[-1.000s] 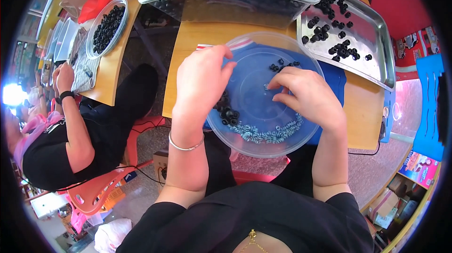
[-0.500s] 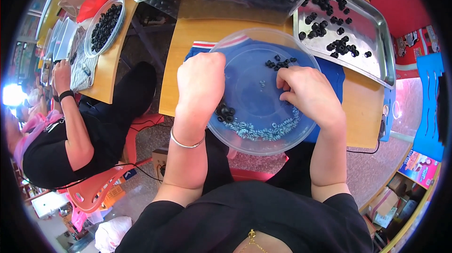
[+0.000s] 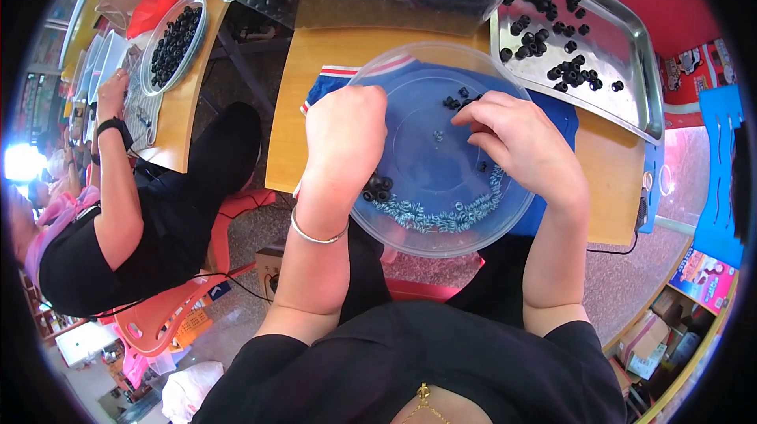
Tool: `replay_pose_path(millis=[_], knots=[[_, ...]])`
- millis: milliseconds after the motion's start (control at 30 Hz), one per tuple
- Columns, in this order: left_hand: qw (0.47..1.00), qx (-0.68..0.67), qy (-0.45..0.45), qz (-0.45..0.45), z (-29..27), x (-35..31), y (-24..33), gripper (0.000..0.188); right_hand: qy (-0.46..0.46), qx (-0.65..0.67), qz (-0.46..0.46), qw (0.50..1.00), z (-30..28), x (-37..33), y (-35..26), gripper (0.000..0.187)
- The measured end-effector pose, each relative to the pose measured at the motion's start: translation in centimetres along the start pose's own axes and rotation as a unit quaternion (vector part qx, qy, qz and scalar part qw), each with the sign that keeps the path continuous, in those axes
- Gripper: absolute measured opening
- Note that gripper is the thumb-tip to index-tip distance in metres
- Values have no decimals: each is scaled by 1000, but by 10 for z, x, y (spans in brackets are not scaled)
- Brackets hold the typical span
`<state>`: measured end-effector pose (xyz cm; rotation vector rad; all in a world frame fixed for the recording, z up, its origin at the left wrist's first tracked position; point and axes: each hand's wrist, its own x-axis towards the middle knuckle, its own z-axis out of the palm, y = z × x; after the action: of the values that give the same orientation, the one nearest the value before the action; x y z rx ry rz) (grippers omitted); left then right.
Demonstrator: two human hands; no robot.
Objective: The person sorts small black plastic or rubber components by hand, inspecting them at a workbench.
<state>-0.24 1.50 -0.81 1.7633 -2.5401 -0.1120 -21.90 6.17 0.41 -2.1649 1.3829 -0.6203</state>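
Note:
Both of my hands are over a round, clear plastic lid or shallow tray (image 3: pixel 410 244). My left hand (image 3: pixel 345 134) is closed in a fist above its left side; the curled fingers face away, hiding whatever they hold. My right hand (image 3: pixel 527 138) is above the right side, thumb and forefinger apart with no object visible between them. Its fingertips are beside a few small black parts (image 3: pixel 452 102). Small, pale metal springs or coils (image 3: pixel 441 220) line the near edge. Larger black rounded pieces (image 3: pixel 380 187) sit below my left hand. One small black part (image 3: pixel 482 166) lies below my right thumb.
A clear bin (image 3: pixel 378 7) of black pieces stands beyond the lid. At the right, a metal tray (image 3: pixel 627 53) holds more. Blue cloth (image 3: pixel 564 120) covers part of the wooden table (image 3: pixel 296 132). Another person (image 3: pixel 118 187) works at the left near a bowl of black pieces (image 3: pixel 175 49).
My right hand has parted its thumb and forefinger and shifted slightly. A small black part now shows below it. My left fist moved slightly right. The other person's hand moved too.

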Motion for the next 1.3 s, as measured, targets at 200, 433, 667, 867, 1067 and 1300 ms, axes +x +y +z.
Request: replay_pose_path(millis=[200, 433, 667, 867, 1067, 1300], knots=[[987, -156, 22, 44, -3, 3, -1, 14, 24, 54, 6, 998, 2, 4, -3, 22], [896, -403, -121, 143, -13, 4, 19, 15, -32, 30, 65, 997, -7, 2, -6, 24], [941, -307, 19, 144, -12, 2, 7, 26, -2, -19, 60, 998, -1, 0, -3, 27], [995, -11, -86, 42, -31, -13, -13, 31, 4, -52, 40, 998, 11, 4, -5, 24], [988, 36, -145, 30, -35, -14, -9, 29, 16, -99, 38, 994, 19, 7, -2, 15], [988, 45, -147, 13, -35, -15, -12, 27, 22, -83, 39, 996, 20, 8, 3, 13]])
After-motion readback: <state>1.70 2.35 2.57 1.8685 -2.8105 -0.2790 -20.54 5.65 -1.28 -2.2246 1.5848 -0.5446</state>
